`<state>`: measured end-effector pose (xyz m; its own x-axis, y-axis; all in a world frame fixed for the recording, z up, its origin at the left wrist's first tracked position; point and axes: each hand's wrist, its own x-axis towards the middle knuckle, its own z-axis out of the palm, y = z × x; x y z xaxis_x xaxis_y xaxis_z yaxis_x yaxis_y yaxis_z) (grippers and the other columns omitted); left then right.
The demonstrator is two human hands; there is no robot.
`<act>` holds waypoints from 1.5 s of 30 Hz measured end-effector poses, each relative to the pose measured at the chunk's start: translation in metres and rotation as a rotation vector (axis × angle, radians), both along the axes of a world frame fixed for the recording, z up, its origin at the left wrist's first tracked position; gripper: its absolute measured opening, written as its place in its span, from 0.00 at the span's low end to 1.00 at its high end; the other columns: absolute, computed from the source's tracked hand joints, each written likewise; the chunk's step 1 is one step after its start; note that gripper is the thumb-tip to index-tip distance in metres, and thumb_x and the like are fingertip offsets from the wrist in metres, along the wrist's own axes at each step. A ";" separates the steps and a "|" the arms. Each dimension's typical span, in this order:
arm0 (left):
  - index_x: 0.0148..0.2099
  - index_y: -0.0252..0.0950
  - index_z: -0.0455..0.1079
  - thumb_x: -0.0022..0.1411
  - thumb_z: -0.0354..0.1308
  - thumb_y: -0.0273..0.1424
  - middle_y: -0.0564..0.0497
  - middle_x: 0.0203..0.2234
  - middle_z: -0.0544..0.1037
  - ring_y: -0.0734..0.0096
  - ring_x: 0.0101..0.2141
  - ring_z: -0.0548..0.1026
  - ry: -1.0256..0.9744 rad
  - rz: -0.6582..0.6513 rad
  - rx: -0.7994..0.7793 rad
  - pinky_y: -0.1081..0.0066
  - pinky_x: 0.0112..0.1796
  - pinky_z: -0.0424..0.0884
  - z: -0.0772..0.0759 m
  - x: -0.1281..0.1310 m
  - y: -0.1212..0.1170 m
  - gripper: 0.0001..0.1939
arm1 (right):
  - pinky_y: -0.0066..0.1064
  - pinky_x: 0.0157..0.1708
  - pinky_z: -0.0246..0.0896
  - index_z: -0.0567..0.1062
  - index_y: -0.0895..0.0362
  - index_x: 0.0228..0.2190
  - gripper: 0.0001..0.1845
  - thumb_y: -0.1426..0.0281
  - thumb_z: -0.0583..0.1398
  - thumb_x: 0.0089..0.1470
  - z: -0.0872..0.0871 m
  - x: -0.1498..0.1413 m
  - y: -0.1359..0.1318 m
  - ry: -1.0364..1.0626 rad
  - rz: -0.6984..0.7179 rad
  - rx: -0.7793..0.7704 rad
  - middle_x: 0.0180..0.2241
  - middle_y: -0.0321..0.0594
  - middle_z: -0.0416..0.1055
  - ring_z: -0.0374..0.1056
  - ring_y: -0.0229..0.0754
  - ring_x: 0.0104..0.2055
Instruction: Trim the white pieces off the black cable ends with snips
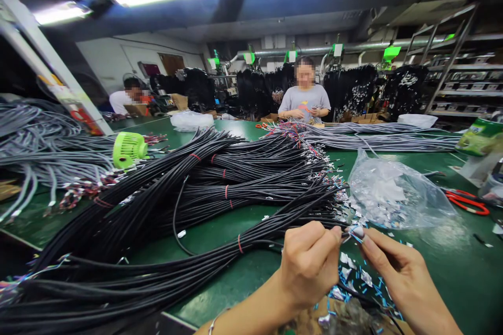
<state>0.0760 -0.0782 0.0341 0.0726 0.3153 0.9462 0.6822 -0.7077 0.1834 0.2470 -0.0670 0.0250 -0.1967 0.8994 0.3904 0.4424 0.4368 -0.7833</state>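
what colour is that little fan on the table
Bright green fan, clearest in the head view, left of the black cables.

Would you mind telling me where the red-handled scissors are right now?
In the head view, the red-handled scissors lie on the green table at the far right, just beyond the clear plastic bag of foil scraps, past the right hand.

**No Legible Text in View**

Nothing could be read. A green packet [480,136] at three o'clock on the bench [451,267] carried printing, but it was too blurred to make out. A slanted white post [51,63] at ten o'clock bore red and yellow stickers [76,107] whose marks were too small to tell. The grey shirt [305,99] of a person at twelve o'clock showed a coloured print, unreadable. Green-lit tags [391,52] along the far racks showed no characters that could be told apart.
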 end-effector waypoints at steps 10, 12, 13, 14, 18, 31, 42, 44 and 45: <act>0.27 0.32 0.70 0.61 0.53 0.27 0.54 0.14 0.70 0.78 0.16 0.68 -0.246 -0.297 -0.669 0.78 0.22 0.63 0.013 0.001 -0.007 0.11 | 0.23 0.35 0.71 0.80 0.56 0.34 0.10 0.67 0.60 0.51 0.003 0.000 -0.004 -0.078 -0.141 0.414 0.35 0.42 0.78 0.75 0.42 0.35; 0.24 0.32 0.68 0.63 0.50 0.31 0.55 0.12 0.66 0.80 0.13 0.65 -0.324 -0.399 -0.840 0.79 0.18 0.60 0.016 0.000 -0.005 0.16 | 0.22 0.36 0.70 0.80 0.55 0.32 0.08 0.68 0.61 0.50 0.004 -0.002 -0.005 -0.070 -0.138 0.439 0.34 0.40 0.78 0.75 0.41 0.35; 0.23 0.32 0.66 0.63 0.49 0.33 0.56 0.11 0.64 0.81 0.12 0.63 -0.370 -0.462 -0.926 0.79 0.16 0.58 0.017 -0.001 -0.004 0.18 | 0.22 0.36 0.70 0.80 0.54 0.31 0.07 0.67 0.61 0.50 0.005 -0.002 -0.006 -0.057 -0.131 0.428 0.34 0.39 0.78 0.75 0.41 0.35; 0.22 0.32 0.65 0.63 0.48 0.35 0.56 0.11 0.62 0.82 0.11 0.61 -0.416 -0.530 -1.007 0.80 0.14 0.55 0.018 -0.001 -0.002 0.19 | 0.22 0.36 0.70 0.80 0.53 0.31 0.07 0.67 0.62 0.49 0.005 -0.003 -0.007 -0.034 -0.131 0.397 0.33 0.38 0.78 0.75 0.41 0.35; 0.22 0.33 0.64 0.61 0.49 0.38 0.58 0.09 0.60 0.82 0.09 0.57 -0.515 -0.659 -1.155 0.80 0.11 0.51 0.018 0.000 0.000 0.18 | 0.26 0.38 0.69 0.80 0.54 0.30 0.11 0.61 0.61 0.49 0.004 -0.004 -0.008 0.120 -0.226 0.159 0.32 0.39 0.78 0.73 0.42 0.34; 0.35 0.31 0.76 0.53 0.60 0.20 0.48 0.24 0.77 0.72 0.25 0.73 -0.107 -0.322 -0.511 0.74 0.28 0.68 0.005 0.004 0.001 0.06 | 0.24 0.17 0.45 0.67 0.57 0.27 0.16 0.58 0.63 0.47 0.014 -0.004 0.005 0.342 0.039 -0.234 0.19 0.30 0.54 0.49 0.31 0.19; 0.25 0.32 0.74 0.47 0.65 0.20 0.52 0.19 0.72 0.75 0.21 0.68 -0.222 -0.238 -0.595 0.75 0.23 0.63 0.007 0.004 0.003 0.04 | 0.23 0.20 0.48 0.67 0.58 0.21 0.17 0.60 0.66 0.43 0.014 -0.005 0.007 0.336 0.061 -0.166 0.20 0.31 0.55 0.50 0.32 0.23; 0.26 0.32 0.74 0.50 0.63 0.22 0.51 0.20 0.72 0.74 0.22 0.68 -0.235 -0.229 -0.638 0.75 0.23 0.62 0.006 0.006 0.002 0.02 | 0.23 0.16 0.43 0.67 0.57 0.25 0.16 0.58 0.64 0.45 0.012 -0.006 0.008 0.414 0.094 -0.279 0.20 0.29 0.51 0.45 0.31 0.20; 0.27 0.32 0.74 0.52 0.62 0.23 0.51 0.20 0.73 0.74 0.22 0.68 -0.234 -0.241 -0.669 0.75 0.24 0.62 0.006 0.006 0.002 0.02 | 0.22 0.15 0.39 0.66 0.56 0.28 0.16 0.57 0.62 0.47 0.010 -0.008 0.007 0.465 0.157 -0.377 0.19 0.27 0.48 0.41 0.30 0.18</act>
<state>0.0818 -0.0764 0.0403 0.0324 0.8297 0.5572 0.4124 -0.5189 0.7487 0.2391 -0.0603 0.0354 -0.2239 0.9662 0.1276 -0.0294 0.1242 -0.9918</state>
